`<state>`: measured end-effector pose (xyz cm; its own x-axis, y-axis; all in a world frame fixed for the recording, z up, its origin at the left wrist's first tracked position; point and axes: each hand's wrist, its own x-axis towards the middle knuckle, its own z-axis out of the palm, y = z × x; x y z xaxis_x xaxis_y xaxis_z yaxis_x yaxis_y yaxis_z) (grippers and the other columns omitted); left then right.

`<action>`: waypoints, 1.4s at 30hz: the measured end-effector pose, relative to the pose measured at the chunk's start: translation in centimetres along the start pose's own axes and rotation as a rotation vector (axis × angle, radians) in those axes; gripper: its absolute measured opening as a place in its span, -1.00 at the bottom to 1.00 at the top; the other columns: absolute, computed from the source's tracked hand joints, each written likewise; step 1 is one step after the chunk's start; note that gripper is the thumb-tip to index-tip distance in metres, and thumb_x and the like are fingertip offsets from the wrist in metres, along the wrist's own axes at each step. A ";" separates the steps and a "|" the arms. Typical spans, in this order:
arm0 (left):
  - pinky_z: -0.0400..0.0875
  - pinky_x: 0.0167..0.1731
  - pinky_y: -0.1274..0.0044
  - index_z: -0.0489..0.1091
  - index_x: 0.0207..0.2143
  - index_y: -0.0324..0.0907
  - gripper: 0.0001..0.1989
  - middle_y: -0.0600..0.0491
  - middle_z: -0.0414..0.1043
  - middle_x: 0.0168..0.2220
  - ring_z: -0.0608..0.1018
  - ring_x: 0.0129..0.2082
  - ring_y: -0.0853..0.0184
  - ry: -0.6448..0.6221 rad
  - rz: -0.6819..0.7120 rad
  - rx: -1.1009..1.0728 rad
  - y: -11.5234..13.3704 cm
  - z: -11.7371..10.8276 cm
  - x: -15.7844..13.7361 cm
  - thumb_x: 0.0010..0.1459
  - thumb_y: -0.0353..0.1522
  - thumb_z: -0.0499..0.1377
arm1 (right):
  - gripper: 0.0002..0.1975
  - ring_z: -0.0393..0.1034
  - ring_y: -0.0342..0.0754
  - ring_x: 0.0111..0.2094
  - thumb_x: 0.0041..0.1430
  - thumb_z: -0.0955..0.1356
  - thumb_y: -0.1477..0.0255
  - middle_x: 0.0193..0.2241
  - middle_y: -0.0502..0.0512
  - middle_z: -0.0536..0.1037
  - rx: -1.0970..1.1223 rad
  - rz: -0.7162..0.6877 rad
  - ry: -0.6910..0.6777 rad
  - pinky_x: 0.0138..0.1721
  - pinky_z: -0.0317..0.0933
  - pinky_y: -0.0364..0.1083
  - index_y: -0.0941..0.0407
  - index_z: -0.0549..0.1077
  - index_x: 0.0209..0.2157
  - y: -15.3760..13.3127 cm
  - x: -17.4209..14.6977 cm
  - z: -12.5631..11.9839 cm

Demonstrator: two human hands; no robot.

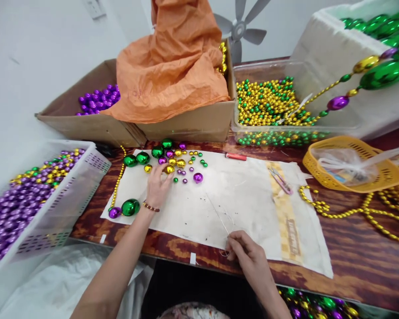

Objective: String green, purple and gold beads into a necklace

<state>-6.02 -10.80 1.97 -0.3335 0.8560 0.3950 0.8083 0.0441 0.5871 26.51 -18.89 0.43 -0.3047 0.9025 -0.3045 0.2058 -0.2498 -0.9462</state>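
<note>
My left hand (158,188) reaches over the loose beads on the white cloth, fingers apart, its tips at a shiny gold bead (169,169). Around it lie green beads (142,157), purple beads (198,177) and several smaller ones. At the cloth's near edge, my right hand (248,252) is closed in a pinch on a thin, straight needle (221,219) with fine thread trailing by it. A strand of small gold beads (119,184) runs down the cloth's left side to a purple bead (115,212) and a large green bead (131,207).
On the white cloth (246,195) lie a red lighter (236,156) and pink-handled snips (281,181). Cardboard boxes (186,128), a clear bin (295,128) and a white basket (95,170) of beads surround it. A yellow basket (352,184) and gold bead strands (349,213) are right.
</note>
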 end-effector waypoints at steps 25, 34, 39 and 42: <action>0.55 -0.05 0.43 0.61 -0.08 -0.04 -0.64 -0.03 0.61 -0.06 0.62 -0.10 0.25 -0.078 -0.370 -1.140 9.2 -1.2 -4.2 0.00 -0.33 0.44 | -0.79 0.48 -0.10 -0.47 0.36 0.28 0.30 -0.50 0.01 0.52 0.141 -0.151 -0.032 -0.40 0.30 -0.18 0.10 0.46 -0.30 0.6 0.1 3.4; 0.55 -0.07 0.37 0.63 -0.14 -0.08 -0.62 -0.03 0.63 -0.12 0.63 -0.16 0.24 -0.077 -0.440 -1.213 10.3 -1.4 -3.9 -0.07 -0.30 0.48 | -0.79 0.47 -0.12 -0.49 0.34 0.29 0.30 -0.52 -0.02 0.50 0.144 -0.153 -0.027 -0.42 0.30 -0.18 0.10 0.46 -0.32 0.4 0.4 3.6; 0.55 -0.07 0.38 0.62 -0.13 -0.07 -0.64 -0.03 0.63 -0.10 0.63 -0.14 0.23 -0.104 -0.444 -1.203 10.8 -1.3 -4.6 -0.04 -0.31 0.46 | -0.79 0.48 -0.12 -0.49 0.35 0.30 0.31 -0.51 -0.01 0.51 0.176 -0.161 -0.016 -0.46 0.27 -0.18 0.11 0.45 -0.33 0.4 0.4 4.1; 0.55 -0.07 0.43 0.61 -0.10 -0.08 -0.65 -0.04 0.61 -0.07 0.62 -0.11 0.23 -0.129 -0.417 -1.164 11.2 -1.3 -5.3 0.00 -0.32 0.44 | -0.81 0.48 -0.12 -0.49 0.35 0.30 0.33 -0.49 -0.01 0.53 0.213 -0.195 0.006 -0.46 0.27 -0.18 0.10 0.46 -0.32 0.1 0.7 4.7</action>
<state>4.15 -15.54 7.32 -0.3580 0.9337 -0.0060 -0.2810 -0.1016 0.9543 21.94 -19.90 -0.37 -0.3134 0.9427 -0.1144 -0.0564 -0.1388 -0.9887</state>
